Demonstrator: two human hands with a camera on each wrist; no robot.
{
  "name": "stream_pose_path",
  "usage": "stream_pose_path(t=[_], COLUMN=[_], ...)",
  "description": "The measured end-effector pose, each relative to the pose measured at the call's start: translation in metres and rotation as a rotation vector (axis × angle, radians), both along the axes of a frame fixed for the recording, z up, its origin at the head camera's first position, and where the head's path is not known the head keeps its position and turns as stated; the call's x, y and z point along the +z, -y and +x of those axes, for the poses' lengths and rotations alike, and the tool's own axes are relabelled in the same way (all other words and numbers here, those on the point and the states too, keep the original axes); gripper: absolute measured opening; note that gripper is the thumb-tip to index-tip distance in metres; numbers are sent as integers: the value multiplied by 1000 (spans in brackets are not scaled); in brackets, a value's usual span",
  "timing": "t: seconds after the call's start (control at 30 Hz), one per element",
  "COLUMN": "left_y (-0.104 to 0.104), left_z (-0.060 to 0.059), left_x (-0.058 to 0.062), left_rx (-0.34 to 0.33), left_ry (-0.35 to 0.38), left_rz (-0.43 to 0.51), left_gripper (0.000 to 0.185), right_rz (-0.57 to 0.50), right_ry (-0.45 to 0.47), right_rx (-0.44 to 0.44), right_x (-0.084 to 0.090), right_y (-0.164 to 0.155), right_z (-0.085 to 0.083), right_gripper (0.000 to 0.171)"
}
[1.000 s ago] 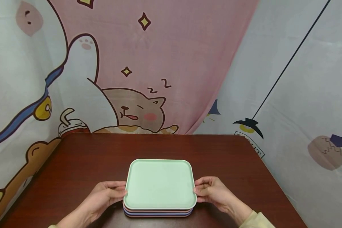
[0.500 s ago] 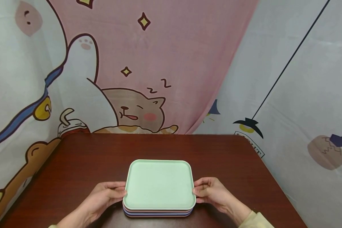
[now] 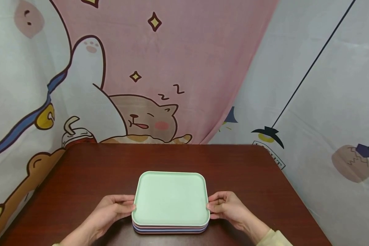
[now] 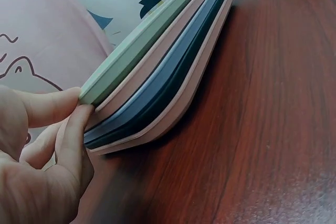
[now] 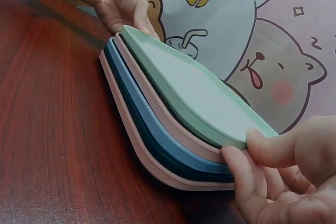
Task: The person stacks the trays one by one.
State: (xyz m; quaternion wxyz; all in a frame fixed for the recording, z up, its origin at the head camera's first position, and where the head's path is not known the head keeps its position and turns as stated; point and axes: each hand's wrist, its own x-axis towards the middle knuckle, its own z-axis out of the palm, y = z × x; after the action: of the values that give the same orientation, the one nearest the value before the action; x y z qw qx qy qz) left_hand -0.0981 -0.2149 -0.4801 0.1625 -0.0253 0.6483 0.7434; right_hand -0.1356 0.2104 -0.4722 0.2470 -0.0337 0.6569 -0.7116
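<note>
A mint green tray [image 3: 170, 198] lies on top of a stack of several trays [image 3: 170, 229] in pink and dark blue, near the front of a dark wooden table [image 3: 110, 164]. My left hand [image 3: 132, 206] pinches the green tray's left edge, thumb on top and fingers beneath. My right hand [image 3: 209, 207] pinches its right edge the same way. In the left wrist view my left hand [image 4: 79, 103] grips the corner of the green tray [image 4: 142, 40]. In the right wrist view my right hand [image 5: 244, 142] holds the near edge of the green tray [image 5: 194, 87], which lies close over the others.
A cartoon-printed curtain [image 3: 160, 68] hangs right behind the table's far edge and along both sides. The table's right edge [image 3: 298, 201] runs diagonally close to my right forearm. Bare wood surrounds the stack.
The green tray and both hands have shifted slightly to the left, so the top tray now sits a little off the stack below.
</note>
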Motion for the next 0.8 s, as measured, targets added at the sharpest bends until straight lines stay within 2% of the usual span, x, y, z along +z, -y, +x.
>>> stream_pose_path(t=[0.4, 0.8], left_y=[2, 3], left_z=[2, 5], left_x=[-4, -5], left_rx=[11, -24], left_ry=[-19, -29], left_rz=[-45, -71], left_gripper=[50, 43], right_rz=[20, 16], right_ry=[-6, -3], right_rx=[-4, 18], right_x=[-3, -3], right_y=[1, -2], right_z=[2, 3], right_gripper=[17, 20])
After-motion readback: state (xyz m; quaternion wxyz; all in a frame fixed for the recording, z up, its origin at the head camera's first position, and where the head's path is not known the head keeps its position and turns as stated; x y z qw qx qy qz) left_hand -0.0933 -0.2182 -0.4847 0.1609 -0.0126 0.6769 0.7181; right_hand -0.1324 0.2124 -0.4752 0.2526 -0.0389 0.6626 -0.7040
